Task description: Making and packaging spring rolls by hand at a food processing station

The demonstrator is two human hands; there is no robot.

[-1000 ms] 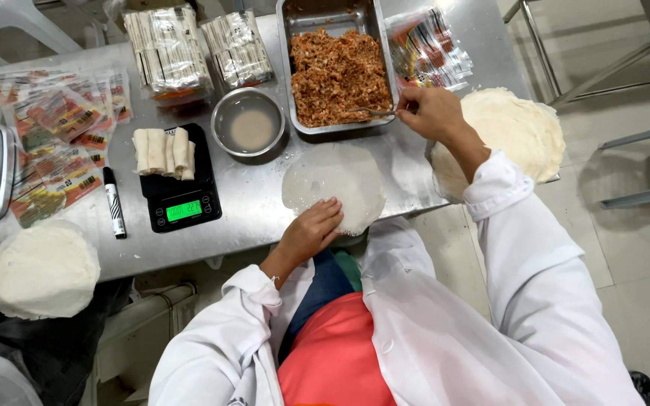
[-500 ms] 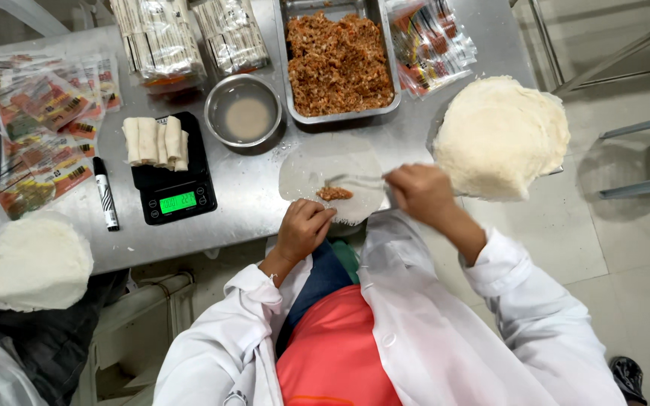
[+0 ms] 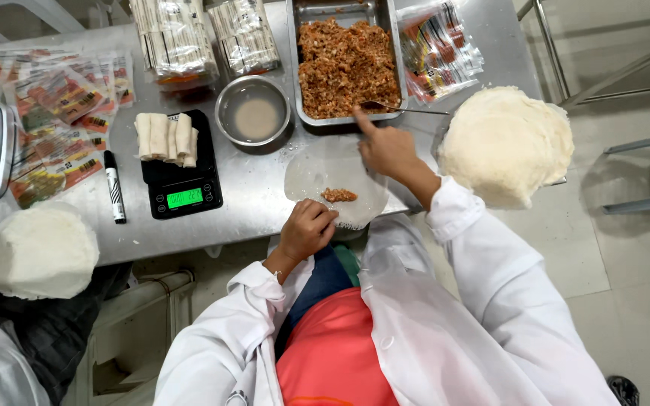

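- The left hand [image 3: 306,229] rests curled on the near edge of a thin round wrapper [image 3: 317,169] that lies flat on the steel table [image 3: 257,207]; its fingers press down on the sheet rather than pinch it.
- A small mound of reddish filling [image 3: 338,195] sits on the wrapper, close to those fingertips.
- The right hand [image 3: 387,149] hovers above the wrapper's far edge, forefinger stretched toward the tray of filling [image 3: 347,64]. A spoon [image 3: 404,109] lies on the tray's rim just beyond it; I cannot tell whether the fingers touch it.
- The wrapper hangs slightly over the table's front edge (thin stuff, by the look of it), so a hard press or tug there could tear it.
- The stack of wrappers [image 3: 505,143] overhangs the table's right corner; a swinging sleeve might knock it off.
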